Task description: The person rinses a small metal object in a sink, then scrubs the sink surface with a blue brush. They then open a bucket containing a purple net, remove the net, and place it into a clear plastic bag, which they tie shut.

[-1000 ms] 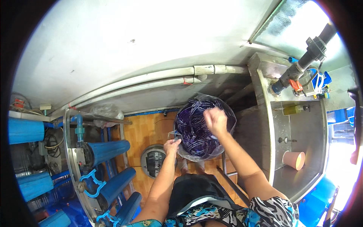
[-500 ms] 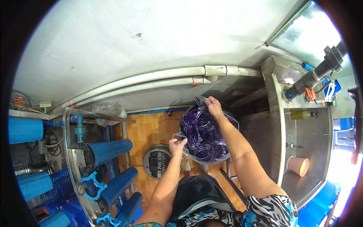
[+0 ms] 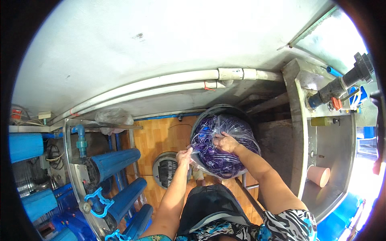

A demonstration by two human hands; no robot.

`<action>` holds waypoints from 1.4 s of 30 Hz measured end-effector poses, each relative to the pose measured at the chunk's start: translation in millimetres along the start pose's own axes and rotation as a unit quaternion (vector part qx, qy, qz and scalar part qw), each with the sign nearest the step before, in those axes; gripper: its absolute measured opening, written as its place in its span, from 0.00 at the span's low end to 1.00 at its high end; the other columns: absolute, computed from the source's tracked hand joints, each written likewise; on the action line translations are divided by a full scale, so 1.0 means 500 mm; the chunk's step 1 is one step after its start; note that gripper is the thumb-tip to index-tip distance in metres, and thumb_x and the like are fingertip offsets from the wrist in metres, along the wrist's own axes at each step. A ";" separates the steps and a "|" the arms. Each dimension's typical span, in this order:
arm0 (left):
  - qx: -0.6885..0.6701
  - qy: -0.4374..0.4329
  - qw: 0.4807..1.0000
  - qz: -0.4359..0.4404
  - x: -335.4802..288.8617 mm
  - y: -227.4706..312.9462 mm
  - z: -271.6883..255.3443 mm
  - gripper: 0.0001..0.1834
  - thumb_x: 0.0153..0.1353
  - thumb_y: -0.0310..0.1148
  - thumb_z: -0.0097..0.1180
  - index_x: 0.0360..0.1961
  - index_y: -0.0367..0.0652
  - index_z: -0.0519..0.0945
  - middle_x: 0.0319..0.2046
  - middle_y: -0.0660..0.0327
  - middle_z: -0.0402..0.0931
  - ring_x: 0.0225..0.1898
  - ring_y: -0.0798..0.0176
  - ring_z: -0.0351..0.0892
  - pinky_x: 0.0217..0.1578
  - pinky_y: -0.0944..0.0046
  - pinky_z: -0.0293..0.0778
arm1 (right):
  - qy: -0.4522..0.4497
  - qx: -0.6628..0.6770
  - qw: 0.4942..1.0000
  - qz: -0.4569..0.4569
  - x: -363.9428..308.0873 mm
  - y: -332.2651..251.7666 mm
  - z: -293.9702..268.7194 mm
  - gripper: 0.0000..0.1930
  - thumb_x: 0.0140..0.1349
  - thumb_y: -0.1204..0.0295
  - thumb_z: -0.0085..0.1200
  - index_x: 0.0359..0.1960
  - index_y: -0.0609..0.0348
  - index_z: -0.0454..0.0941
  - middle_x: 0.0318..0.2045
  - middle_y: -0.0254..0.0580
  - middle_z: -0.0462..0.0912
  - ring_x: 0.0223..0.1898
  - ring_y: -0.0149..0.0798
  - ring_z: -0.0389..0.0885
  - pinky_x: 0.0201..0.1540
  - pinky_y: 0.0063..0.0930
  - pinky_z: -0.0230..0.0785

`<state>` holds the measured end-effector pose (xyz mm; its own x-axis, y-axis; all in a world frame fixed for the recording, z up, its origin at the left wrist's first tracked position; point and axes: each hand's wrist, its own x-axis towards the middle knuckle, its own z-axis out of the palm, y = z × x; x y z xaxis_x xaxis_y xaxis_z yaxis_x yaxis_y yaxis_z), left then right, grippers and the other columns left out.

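Purple-and-white patterned bundles (image 3: 237, 161), packed in a clear plastic bag (image 3: 197, 161), fill the mouth of a round dark bin (image 3: 222, 107) that stands on the floor in front of me. The bag's lower left edge lies just beside the bin's left side and is drawn toward me. My left hand (image 3: 184, 156) pinches this edge, thumb and fingers brought together on the plastic. My right hand (image 3: 226, 143) lies over the upper middle of the bundles, its fingers partly bent and slightly apart, touching the bag; I cannot tell whether they have hold of anything. Near my left forearm, a round, grey-rimmed object with a dark top (image 3: 163, 169) rests on the wood-patterned floor (image 3: 146, 136). My dark apron (image 3: 205, 207) hangs at the lower middle, below the bin. Farther left, a metal frame (image 3: 80, 175) carries blue cylinders (image 3: 118, 164), and a crumpled clear bag (image 3: 114, 117) lies at its upper end. Two pale pipes (image 3: 161, 81) run along the wall (image 3: 136, 56) beyond the bin, one bearing a red tie (image 3: 208, 86). To the right, well apart from my hands, a metal sink (image 3: 298, 152) contains a tilted, peach-coloured cup (image 3: 318, 176).
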<state>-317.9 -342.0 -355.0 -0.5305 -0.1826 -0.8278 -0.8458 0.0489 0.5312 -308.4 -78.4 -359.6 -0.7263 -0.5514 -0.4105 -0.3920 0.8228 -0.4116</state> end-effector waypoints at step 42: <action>0.511 -0.006 0.746 0.426 -0.046 -0.048 0.283 0.12 0.62 0.30 0.43 0.43 0.39 0.75 0.44 0.50 0.68 0.51 0.47 0.65 0.52 0.50 0.66 | 0.284 0.476 0.816 0.161 0.028 0.008 -0.116 0.08 0.63 0.71 0.53 0.29 0.59 0.68 0.23 0.38 0.73 0.28 0.32 0.72 0.35 0.30 0.68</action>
<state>-293.6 -200.1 -374.1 -0.8955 0.3521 -0.2724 0.2020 0.8666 0.4563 -352.9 -75.0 -319.8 -0.9559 0.0481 -0.2896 0.2912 0.2823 -0.9141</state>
